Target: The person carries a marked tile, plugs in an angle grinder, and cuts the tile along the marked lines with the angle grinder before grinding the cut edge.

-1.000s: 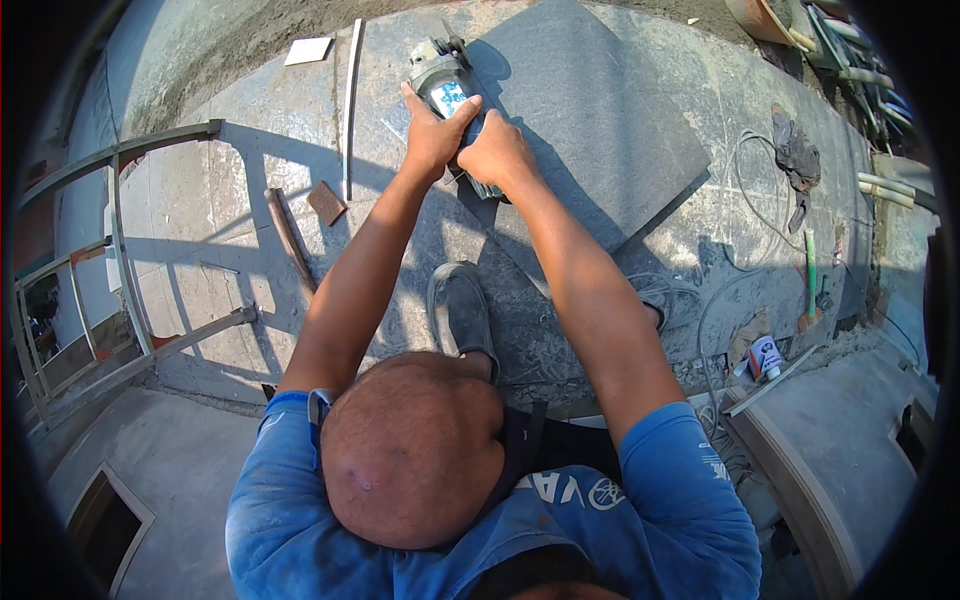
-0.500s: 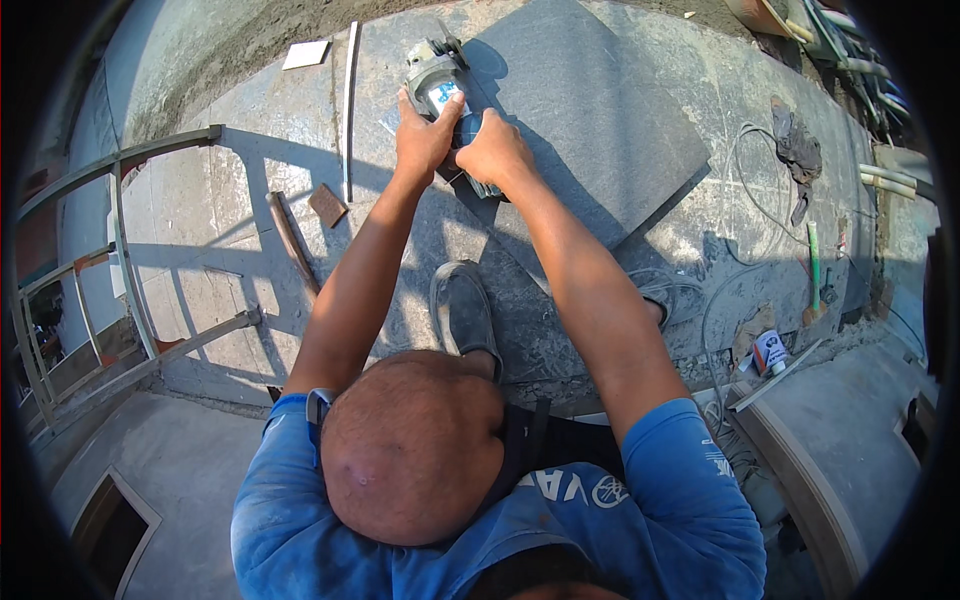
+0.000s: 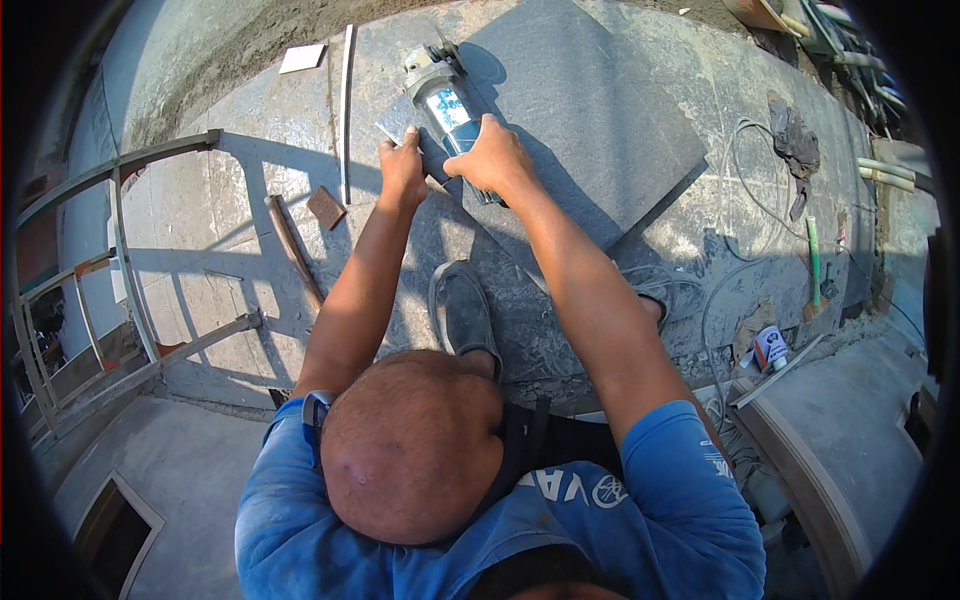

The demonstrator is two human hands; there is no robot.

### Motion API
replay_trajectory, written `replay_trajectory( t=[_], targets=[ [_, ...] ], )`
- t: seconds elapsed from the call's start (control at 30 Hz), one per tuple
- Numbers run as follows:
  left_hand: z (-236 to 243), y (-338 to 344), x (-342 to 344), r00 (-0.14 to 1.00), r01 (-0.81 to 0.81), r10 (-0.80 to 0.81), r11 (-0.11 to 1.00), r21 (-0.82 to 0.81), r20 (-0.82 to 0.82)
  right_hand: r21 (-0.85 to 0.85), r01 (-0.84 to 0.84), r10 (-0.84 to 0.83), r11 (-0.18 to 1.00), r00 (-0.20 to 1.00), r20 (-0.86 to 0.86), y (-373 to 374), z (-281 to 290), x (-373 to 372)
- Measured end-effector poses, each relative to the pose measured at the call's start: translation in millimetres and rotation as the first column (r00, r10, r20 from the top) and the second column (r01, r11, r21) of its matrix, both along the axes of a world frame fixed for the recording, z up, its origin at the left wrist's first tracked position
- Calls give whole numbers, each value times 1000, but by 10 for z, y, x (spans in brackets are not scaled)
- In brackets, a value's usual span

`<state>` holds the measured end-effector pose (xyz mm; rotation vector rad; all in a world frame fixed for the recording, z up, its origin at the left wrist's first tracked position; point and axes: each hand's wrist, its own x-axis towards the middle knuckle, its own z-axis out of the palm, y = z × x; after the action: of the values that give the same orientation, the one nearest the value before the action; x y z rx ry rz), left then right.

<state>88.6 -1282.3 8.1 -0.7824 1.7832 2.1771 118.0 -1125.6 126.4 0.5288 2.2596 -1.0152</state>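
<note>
presently, the angle grinder (image 3: 452, 112) is at the left edge of the gray slab (image 3: 600, 130), the right hand (image 3: 492, 160) wrapped around its rear. the left hand (image 3: 403, 172) lays its thumb on a small tile piece (image 3: 394, 119); whether it grips, i cannot tell. with 1 hand steadying it, a slip could chip the gray slab.

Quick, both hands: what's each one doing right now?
Left hand: at the small tile's edge; can't tell whether it's gripping.
Right hand: closed, holding the grinder by its rear body.
</note>
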Motion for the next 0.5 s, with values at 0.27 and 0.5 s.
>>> replay_trajectory(
  t=[0.27, 0.5],
  targets=[
    [-13, 39, 4, 998, -58, 47, 967, 250, 47, 17, 14, -13, 1000, 1000, -22, 19, -64, 12],
    [-16, 61, -2, 997, -68, 52, 941, 332, 56, 8, 28, -28, 1000, 999, -16, 30, -80, 10]
  ],
)
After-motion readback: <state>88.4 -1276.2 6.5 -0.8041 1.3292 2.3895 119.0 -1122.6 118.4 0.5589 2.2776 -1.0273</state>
